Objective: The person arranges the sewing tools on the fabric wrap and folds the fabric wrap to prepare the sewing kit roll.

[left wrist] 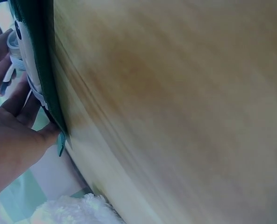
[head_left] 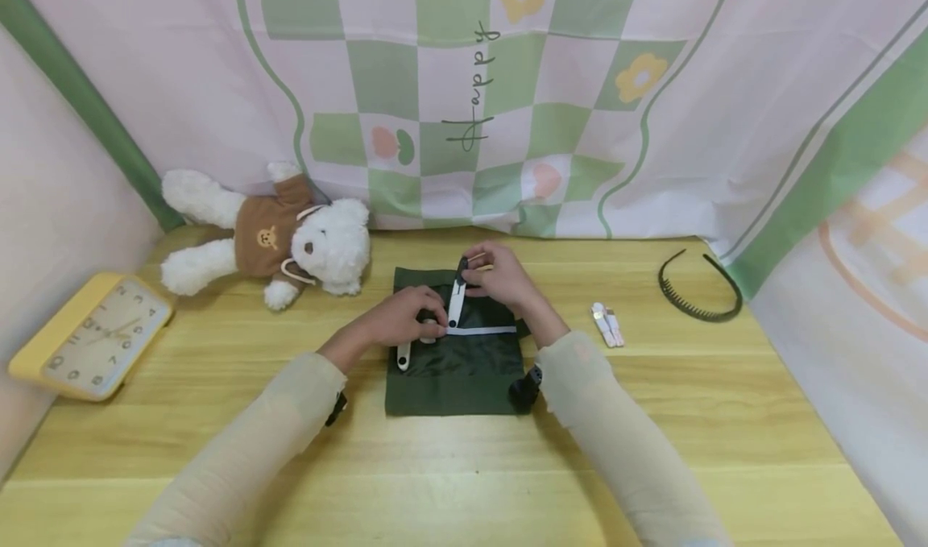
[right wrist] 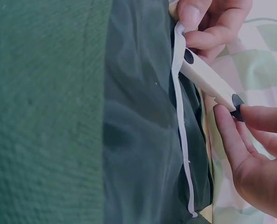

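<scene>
Presently, right fingers (right wrist: 264,118) narrowly parted, pinching white tool (right wrist: 206,78) by black end (right wrist: 237,102); left fingers (right wrist: 190,17) pinching white band (right wrist: 181,112).

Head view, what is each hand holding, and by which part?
The right hand pinches the white tool by its black end, away from the white band; the left hand pinches that band beside the tool.

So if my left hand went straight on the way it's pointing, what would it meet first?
Past the white band it pinches, your left hand would probably first meet the white tool your right hand holds; depth is unclear.
</scene>
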Demonstrator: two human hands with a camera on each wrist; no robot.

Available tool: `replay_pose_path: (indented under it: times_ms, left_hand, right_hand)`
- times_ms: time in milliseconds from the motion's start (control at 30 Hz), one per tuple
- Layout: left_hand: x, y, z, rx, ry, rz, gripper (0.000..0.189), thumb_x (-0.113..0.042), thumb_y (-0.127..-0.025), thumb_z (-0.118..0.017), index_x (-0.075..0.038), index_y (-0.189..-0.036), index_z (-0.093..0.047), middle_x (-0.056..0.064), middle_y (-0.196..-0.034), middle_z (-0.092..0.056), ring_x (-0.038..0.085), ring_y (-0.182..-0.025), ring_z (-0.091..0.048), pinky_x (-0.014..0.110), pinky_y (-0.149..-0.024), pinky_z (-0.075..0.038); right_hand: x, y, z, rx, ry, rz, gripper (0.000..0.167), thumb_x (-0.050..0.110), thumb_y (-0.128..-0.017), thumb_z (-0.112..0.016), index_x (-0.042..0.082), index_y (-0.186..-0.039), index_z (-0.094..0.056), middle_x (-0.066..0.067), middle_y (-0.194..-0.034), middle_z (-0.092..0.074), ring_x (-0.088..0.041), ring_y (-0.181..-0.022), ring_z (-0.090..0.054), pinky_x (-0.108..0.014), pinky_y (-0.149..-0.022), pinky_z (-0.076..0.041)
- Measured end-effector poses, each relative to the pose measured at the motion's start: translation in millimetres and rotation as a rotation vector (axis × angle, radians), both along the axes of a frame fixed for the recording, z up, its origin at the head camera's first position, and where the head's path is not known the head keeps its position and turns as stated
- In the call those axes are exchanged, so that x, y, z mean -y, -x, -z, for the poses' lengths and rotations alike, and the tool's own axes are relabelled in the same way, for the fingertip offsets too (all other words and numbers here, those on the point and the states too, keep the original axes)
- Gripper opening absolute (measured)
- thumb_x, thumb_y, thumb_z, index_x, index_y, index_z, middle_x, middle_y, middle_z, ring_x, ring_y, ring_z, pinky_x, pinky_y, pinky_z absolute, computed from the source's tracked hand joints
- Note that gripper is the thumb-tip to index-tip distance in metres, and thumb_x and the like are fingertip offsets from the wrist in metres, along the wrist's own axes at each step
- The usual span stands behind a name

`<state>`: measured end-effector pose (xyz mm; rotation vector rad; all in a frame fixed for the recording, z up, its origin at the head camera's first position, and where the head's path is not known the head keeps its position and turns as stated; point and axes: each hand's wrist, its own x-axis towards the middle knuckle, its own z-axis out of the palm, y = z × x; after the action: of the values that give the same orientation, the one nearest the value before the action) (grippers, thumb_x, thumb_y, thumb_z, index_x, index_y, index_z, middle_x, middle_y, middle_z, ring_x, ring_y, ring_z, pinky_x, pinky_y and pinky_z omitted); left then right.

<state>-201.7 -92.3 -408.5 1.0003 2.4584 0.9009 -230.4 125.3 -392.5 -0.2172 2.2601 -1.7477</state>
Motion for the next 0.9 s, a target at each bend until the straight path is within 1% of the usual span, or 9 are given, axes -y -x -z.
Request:
replay_pose_path:
  times_ms: [133, 267, 433, 600, 767, 900]
  left_hand:
    - [0.1, -0.1, -1.4, 0.003, -0.011, 0.001, 0.011, -0.018, -0.099, -0.069, -0.011, -0.101, -0.076, 0.014, -0.128, -0.060, 0.031, -0.126, -0.052, 0.046, -0.104, -0.044]
    - [0.2, -1.0, -1.8, 0.000, -0.013, 0.004, 0.010, -0.019, -0.099, -0.069, -0.012, -0.101, -0.076, 0.014, -0.127, -0.061, 0.031, -0.125, -0.052, 0.046, -0.103, -0.044]
    - [-0.3, -0.8, -1.6, 0.011, -0.004, -0.005, 0.011, -0.019, -0.099, -0.069, -0.012, -0.102, -0.076, 0.013, -0.129, -0.060, 0.030, -0.126, -0.052, 0.045, -0.103, -0.044]
    - [-0.6, 0.1, -0.8, 0.025, -0.006, -0.013, 0.011, -0.019, -0.099, -0.070, -0.011, -0.103, -0.076, 0.011, -0.126, -0.062, 0.029, -0.124, -0.053, 0.045, -0.101, -0.045]
    - [1.0, -0.6, -0.7, 0.039, -0.020, -0.020, 0.010, -0.019, -0.099, -0.069, -0.012, -0.103, -0.076, 0.011, -0.125, -0.061, 0.028, -0.121, -0.054, 0.045, -0.100, -0.045]
    - [1.8, -1.4, -1.6, 0.061, -0.034, -0.023, 0.010, -0.020, -0.099, -0.069, -0.012, -0.102, -0.076, 0.011, -0.127, -0.060, 0.028, -0.123, -0.053, 0.045, -0.101, -0.045]
  right_hand:
    - [1.4, -0.2, -0.5, 0.010, -0.017, -0.029, 0.039, -0.004, -0.101, -0.057, -0.009, -0.139, -0.049, -0.027, -0.124, -0.052, -0.037, -0.105, -0.062, -0.040, -0.084, -0.059]
    - [2.5, -1.0, -0.8, 0.021, -0.030, -0.048, 0.040, -0.005, -0.101, -0.057, -0.009, -0.140, -0.049, -0.027, -0.127, -0.052, -0.039, -0.109, -0.061, -0.040, -0.085, -0.059]
    - [2.8, -2.7, -0.6, 0.028, -0.060, -0.074, 0.038, -0.005, -0.101, -0.056, -0.009, -0.138, -0.050, -0.026, -0.123, -0.053, -0.037, -0.105, -0.063, -0.040, -0.084, -0.059]
    - [3.1, -3.2, 0.8, 0.058, -0.075, -0.094, 0.037, -0.004, -0.101, -0.056, -0.007, -0.138, -0.051, -0.025, -0.120, -0.055, -0.035, -0.099, -0.065, -0.039, -0.082, -0.060]
    - [2.6, -3.0, 2.4, 0.082, -0.093, -0.110, 0.038, -0.005, -0.101, -0.057, -0.006, -0.138, -0.052, -0.025, -0.121, -0.055, -0.036, -0.101, -0.065, -0.039, -0.082, -0.060]
    - [1.5, -4.0, 2.6, 0.095, -0.124, -0.146, 0.039, -0.005, -0.101, -0.056, -0.007, -0.139, -0.051, -0.027, -0.122, -0.056, -0.038, -0.104, -0.066, -0.040, -0.083, -0.059]
